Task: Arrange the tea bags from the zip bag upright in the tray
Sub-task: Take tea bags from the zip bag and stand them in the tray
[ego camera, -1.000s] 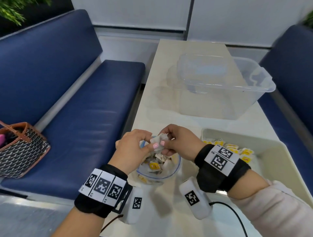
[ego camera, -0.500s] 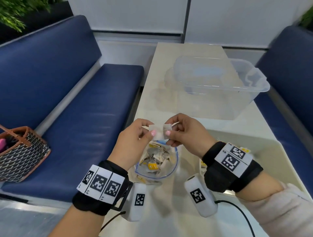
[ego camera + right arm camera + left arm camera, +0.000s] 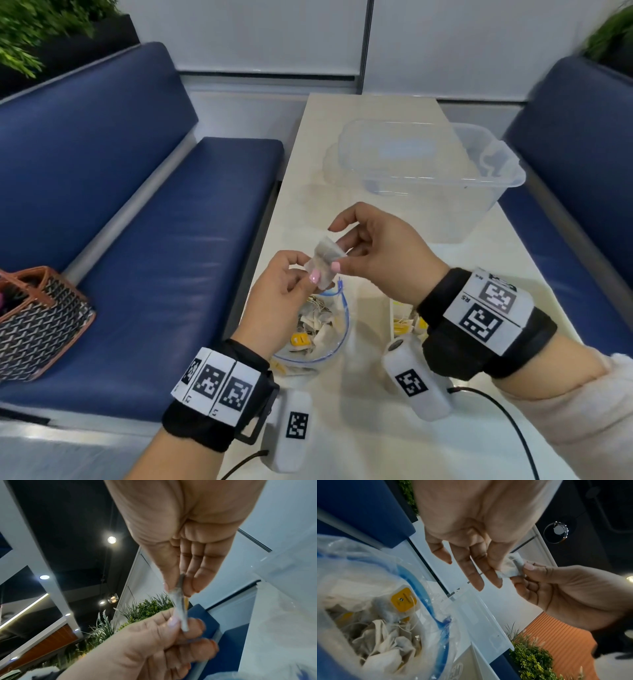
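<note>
Above the table's near edge, the left hand (image 3: 281,294) and right hand (image 3: 380,253) both pinch one tea bag (image 3: 323,263). A few stand in the tray (image 3: 394,310); many wait in the zip bag (image 3: 318,329).

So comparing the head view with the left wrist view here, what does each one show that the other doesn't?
Only the head view shows the tray at the right with yellow-tagged bags, the clear plastic tub farther back, and the patterned handbag on the blue bench.

Only the left wrist view shows the zip bag contents close up: crumpled tea bags, one with a yellow tag, plus a ceiling lamp.

Both show the left hand and right hand pinching one tea bag between them above the open zip bag.
</note>
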Action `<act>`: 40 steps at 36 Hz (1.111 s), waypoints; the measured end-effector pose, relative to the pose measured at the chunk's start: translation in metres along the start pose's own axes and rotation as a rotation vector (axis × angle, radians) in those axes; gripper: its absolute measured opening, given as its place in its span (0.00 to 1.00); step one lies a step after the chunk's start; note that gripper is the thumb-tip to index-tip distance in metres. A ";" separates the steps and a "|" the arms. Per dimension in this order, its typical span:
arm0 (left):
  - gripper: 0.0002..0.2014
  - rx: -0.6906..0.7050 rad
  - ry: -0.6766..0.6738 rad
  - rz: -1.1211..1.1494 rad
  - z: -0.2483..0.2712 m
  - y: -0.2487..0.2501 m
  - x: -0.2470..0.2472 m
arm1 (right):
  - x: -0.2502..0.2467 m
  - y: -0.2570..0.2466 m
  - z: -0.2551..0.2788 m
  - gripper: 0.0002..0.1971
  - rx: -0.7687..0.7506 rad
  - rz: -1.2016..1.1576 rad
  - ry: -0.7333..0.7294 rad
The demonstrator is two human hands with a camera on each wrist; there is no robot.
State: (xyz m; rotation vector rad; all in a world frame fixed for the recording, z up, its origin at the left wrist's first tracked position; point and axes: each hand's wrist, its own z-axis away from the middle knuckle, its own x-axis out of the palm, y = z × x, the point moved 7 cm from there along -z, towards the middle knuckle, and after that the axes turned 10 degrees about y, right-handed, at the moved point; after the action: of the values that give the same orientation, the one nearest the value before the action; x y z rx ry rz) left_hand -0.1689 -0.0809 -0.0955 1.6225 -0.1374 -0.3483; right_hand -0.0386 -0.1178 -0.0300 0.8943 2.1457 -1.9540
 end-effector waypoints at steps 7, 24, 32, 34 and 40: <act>0.11 0.026 -0.034 0.034 0.004 0.006 0.010 | -0.012 -0.013 -0.009 0.15 -0.083 0.123 0.030; 0.05 0.228 0.097 0.228 0.002 0.040 0.005 | -0.014 -0.002 -0.003 0.14 -0.022 0.037 0.047; 0.04 0.222 0.132 0.156 -0.002 0.037 0.002 | -0.015 -0.005 0.000 0.12 -0.022 -0.001 0.039; 0.04 0.239 0.143 0.141 -0.002 0.040 0.001 | -0.015 -0.005 0.000 0.11 -0.016 0.003 0.026; 0.07 0.271 0.169 0.040 -0.003 0.040 -0.001 | -0.013 -0.002 0.001 0.10 0.024 -0.039 0.000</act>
State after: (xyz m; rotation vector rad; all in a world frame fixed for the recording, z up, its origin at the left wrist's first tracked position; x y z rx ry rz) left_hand -0.1634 -0.0810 -0.0552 1.9061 -0.0916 -0.1649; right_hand -0.0290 -0.1238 -0.0224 0.8618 2.1603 -2.0016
